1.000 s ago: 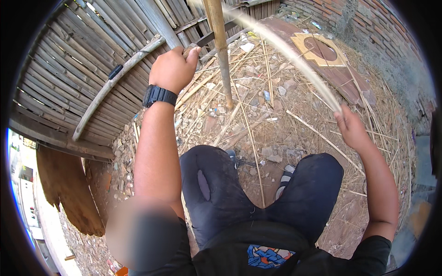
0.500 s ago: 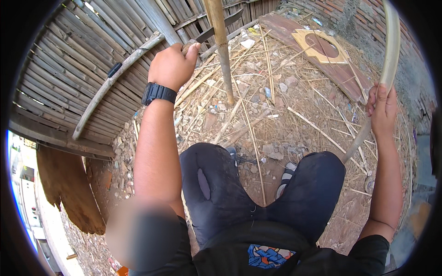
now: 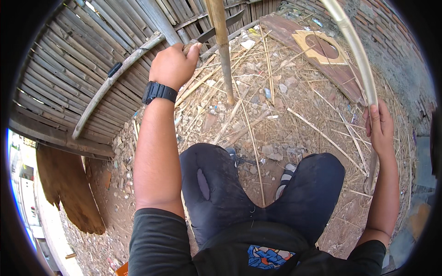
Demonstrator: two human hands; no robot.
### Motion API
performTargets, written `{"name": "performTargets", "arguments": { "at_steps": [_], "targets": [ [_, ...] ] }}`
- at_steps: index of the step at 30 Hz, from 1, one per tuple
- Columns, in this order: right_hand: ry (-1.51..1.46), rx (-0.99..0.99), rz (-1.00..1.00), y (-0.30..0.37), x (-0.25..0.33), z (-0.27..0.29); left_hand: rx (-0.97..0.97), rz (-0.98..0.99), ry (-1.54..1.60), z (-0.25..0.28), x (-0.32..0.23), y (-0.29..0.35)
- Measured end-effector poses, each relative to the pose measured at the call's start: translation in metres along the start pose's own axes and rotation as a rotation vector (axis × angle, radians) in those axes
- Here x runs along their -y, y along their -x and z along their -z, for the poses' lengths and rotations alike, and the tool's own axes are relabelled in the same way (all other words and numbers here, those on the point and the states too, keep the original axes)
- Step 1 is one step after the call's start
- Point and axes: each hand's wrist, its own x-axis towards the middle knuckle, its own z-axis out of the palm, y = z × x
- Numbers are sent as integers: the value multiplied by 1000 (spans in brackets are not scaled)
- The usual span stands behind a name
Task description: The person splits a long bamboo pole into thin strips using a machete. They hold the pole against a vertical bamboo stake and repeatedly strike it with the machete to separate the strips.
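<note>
My left hand (image 3: 171, 66), a black watch on its wrist, is closed round the handle of a machete (image 3: 234, 18). Its dark blade passes behind an upright bamboo pole (image 3: 224, 60) that stands on the ground before me; whether the two touch I cannot tell. At the right, my right hand (image 3: 380, 126) grips a long, pale bamboo pole (image 3: 357, 43), thumb laid along it. That pole's upper end runs out of the picture at the top, and its lower end comes down beside my right forearm, near the ground.
A slatted bamboo wall (image 3: 69, 78) with a curved rail (image 3: 110, 85) fills the left. A brown board (image 3: 304, 43) with a holed yellowish piece (image 3: 301, 39) lies beyond my knees. Thin bamboo strips (image 3: 322, 134) and rubble litter the ground. A brick wall (image 3: 391, 32) rises at the right.
The upper part of the bamboo pole in my right hand has swung to the left, and that hand has come slightly nearer. My left hand and the machete have hardly moved.
</note>
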Motion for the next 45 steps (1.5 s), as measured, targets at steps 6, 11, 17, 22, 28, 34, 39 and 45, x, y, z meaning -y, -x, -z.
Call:
{"name": "performTargets", "arguments": {
  "at_steps": [6,11,17,22,28,34,39,45],
  "targets": [
    [155,-60,90,7,-25,-16,-14,-12,25,-6,2,-6],
    [450,234,31,15,-44,-21,26,-27,23,-4,-4,-15],
    [-27,-126,-40,-23,25,17,1,-30,-19,-5,4,-20],
    [-158,-284,174,-42,35,6,22,-29,-42,-5,4,-26],
    [511,292,84,-18,-35,-39,12,-11,2,-6,3,-21],
    [91,-42,87,-44,18,-15,8,-17,4,-8,2,-20],
    [-216,-302,245,-76,51,3,30,-12,-35,-4,2,-21],
    [280,76,142,-62,-28,-69,7,-29,-24,-7,-4,-23]
  ]
}}
